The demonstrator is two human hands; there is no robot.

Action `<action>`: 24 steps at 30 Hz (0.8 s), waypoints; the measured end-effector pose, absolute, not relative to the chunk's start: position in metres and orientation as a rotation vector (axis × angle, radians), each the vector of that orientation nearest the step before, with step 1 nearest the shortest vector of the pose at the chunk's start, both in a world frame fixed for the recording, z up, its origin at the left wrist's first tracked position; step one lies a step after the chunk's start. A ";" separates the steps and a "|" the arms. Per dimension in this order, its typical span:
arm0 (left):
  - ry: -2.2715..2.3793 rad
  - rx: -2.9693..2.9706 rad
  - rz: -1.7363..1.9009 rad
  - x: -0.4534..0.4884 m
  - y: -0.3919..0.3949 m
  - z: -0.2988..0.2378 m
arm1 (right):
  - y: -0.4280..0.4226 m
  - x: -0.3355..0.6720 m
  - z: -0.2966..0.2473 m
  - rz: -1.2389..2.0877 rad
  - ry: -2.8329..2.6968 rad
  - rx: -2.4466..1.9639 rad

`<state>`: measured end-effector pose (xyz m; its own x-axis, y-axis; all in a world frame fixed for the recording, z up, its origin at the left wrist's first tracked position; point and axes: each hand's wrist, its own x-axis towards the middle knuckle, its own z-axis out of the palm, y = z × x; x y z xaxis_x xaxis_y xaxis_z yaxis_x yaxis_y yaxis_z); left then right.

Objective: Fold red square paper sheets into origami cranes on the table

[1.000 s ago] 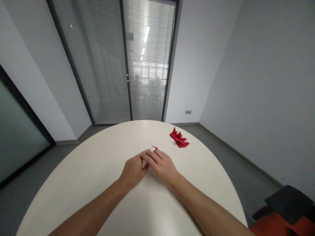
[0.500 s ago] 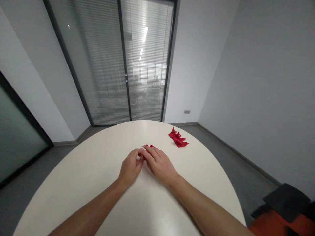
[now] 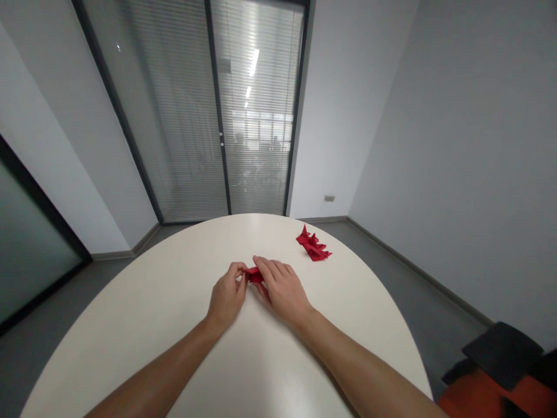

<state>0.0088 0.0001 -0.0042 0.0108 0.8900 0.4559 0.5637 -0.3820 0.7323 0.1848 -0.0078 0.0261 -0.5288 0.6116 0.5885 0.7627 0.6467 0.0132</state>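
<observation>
Between my two hands is a small piece of folded red paper point(image 3: 255, 276), just above or on the white round table point(image 3: 174, 307). My left hand point(image 3: 227, 293) pinches its left end between thumb and fingers. Around its right side my right hand point(image 3: 282, 287) is closed, with the fingers covering that part of the paper. Farther back on the right lie several folded red paper figures point(image 3: 314, 245) with pointed tips, bunched together and touching.
Beyond the table stand glass panels with blinds point(image 3: 256, 116). A grey wall point(image 3: 456, 145) runs along the right. At the lower right is a black and orange chair-like object point(image 3: 496, 371), beside the table edge.
My hands have moved slightly apart, so more of the red paper shows between them. The group of red figures has stayed in place; the view has shifted a little.
</observation>
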 end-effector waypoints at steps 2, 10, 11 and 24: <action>1.480 1.942 1.317 0.009 0.000 -0.004 | -0.008 0.184 0.025 -0.381 -2.310 -1.092; 1.413 1.855 1.363 0.011 0.002 -0.005 | -0.003 0.185 0.020 -0.523 -2.281 -1.130; 1.397 1.844 1.366 0.012 0.002 -0.004 | -0.003 0.185 0.019 -0.539 -2.283 -1.138; 1.199 1.766 1.357 0.015 -0.003 -0.001 | -0.002 0.186 0.017 -0.557 -2.306 -1.149</action>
